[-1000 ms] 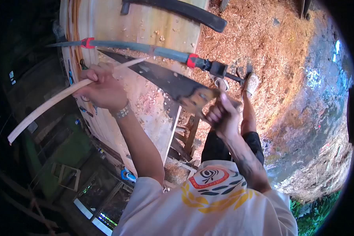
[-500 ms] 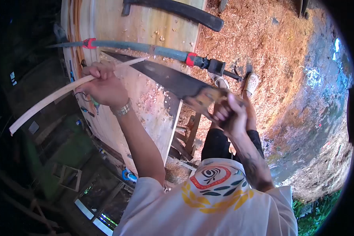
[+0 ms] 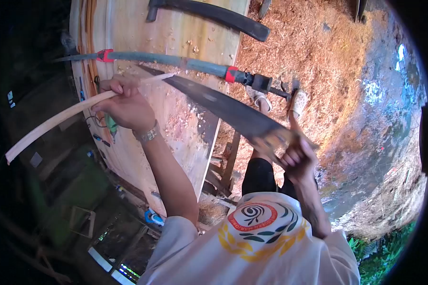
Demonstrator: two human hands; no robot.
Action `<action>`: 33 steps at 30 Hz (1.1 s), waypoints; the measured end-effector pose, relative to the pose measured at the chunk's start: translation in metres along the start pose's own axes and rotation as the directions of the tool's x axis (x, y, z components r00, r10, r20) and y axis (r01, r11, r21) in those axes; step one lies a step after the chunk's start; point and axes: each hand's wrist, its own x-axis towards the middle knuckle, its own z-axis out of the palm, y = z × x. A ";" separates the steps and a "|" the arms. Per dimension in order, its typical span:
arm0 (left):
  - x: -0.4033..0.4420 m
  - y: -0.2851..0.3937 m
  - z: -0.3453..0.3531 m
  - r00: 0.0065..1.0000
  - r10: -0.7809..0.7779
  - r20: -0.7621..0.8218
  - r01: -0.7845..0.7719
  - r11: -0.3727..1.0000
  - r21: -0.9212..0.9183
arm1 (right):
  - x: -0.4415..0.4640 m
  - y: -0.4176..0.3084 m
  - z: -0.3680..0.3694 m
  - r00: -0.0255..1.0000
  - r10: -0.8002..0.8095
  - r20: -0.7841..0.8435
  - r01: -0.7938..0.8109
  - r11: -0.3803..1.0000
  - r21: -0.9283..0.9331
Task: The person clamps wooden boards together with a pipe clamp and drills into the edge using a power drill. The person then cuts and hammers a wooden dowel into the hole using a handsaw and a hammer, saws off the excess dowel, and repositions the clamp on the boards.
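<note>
My left hand [image 3: 128, 107] is closed around a long, thin wooden strip [image 3: 62, 120], whose far end sticks out to the lower left. The strip's other tip lies against the blade of a handsaw [image 3: 223, 110]. My right hand [image 3: 299, 159] grips the saw's wooden handle, blurred a little by motion. The blade slants up and left over the workbench edge, its toe near a long bar clamp [image 3: 204, 65]. Whether the teeth are inside the wood I cannot tell.
On the wooden workbench [image 3: 176, 147] lie scattered shavings and, at the top, a dark curved tool [image 3: 214, 16]. The bar clamp with red fittings spans the bench, its screw end past the edge. Sawdust covers the ground [image 3: 290, 52] at right, where my feet are.
My right hand has drawn the saw down and to the right, away from the strip. The left hand and the wooden strip stay nearly in place.
</note>
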 end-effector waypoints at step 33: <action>0.039 -0.002 0.043 0.974 -0.187 0.129 0.166 0.973 0.159 | 0.052 0.022 0.087 1.000 0.011 0.006 -0.011 0.999 -0.031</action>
